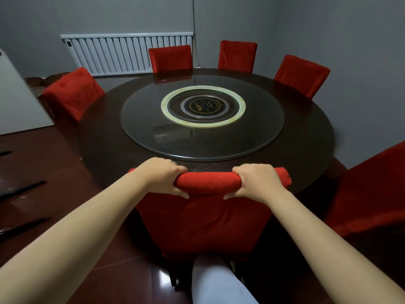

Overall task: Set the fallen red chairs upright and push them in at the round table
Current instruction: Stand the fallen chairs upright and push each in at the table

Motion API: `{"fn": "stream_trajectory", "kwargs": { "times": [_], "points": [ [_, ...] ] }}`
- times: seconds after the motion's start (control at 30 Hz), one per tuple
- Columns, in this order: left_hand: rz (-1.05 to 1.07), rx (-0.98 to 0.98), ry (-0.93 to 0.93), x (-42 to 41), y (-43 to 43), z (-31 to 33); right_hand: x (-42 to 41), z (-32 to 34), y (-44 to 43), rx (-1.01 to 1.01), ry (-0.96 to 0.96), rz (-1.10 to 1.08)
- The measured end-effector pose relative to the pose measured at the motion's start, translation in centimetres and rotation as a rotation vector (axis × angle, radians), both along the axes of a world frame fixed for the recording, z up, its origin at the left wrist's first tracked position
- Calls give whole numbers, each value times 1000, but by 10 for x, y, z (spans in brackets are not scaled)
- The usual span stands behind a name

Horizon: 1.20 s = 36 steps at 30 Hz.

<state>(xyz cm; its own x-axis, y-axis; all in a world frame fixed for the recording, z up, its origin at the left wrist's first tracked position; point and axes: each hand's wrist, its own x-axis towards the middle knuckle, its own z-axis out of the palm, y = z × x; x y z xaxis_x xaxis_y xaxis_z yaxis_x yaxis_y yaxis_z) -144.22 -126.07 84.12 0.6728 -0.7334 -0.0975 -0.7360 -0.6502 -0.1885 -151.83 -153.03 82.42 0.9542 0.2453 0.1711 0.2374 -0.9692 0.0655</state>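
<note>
The near red chair (203, 227) stands upright at the front edge of the round table (98, 150). The left hand (163, 176) and the right hand (256, 181) both grip its top bar. The fingers curl over the far side, so the fingertips are hidden. The chair's back hides its seat and most of its legs. The chair on the right (368, 194) is cut off by the edge. The far chairs (171, 59) show only their backs. The writing in the table's middle is too small to read.
</note>
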Motion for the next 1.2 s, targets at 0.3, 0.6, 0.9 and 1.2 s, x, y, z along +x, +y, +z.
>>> {"fn": "stream_trajectory", "kwargs": {
  "times": [0.3,0.6,0.9,1.2],
  "points": [
    [4,39,102,-3,2,-32,-9,-36,3,-74,-167,42],
    [182,92,326,-9,-4,-27,-10,-28,6,1,97,-19],
    [207,50,216,-31,-1,-43,-23,-38,3,-70,-7,124],
    [340,137,124,-67,-17,-57,-49,-54,-7,-71,-120,135]
  ]
}}
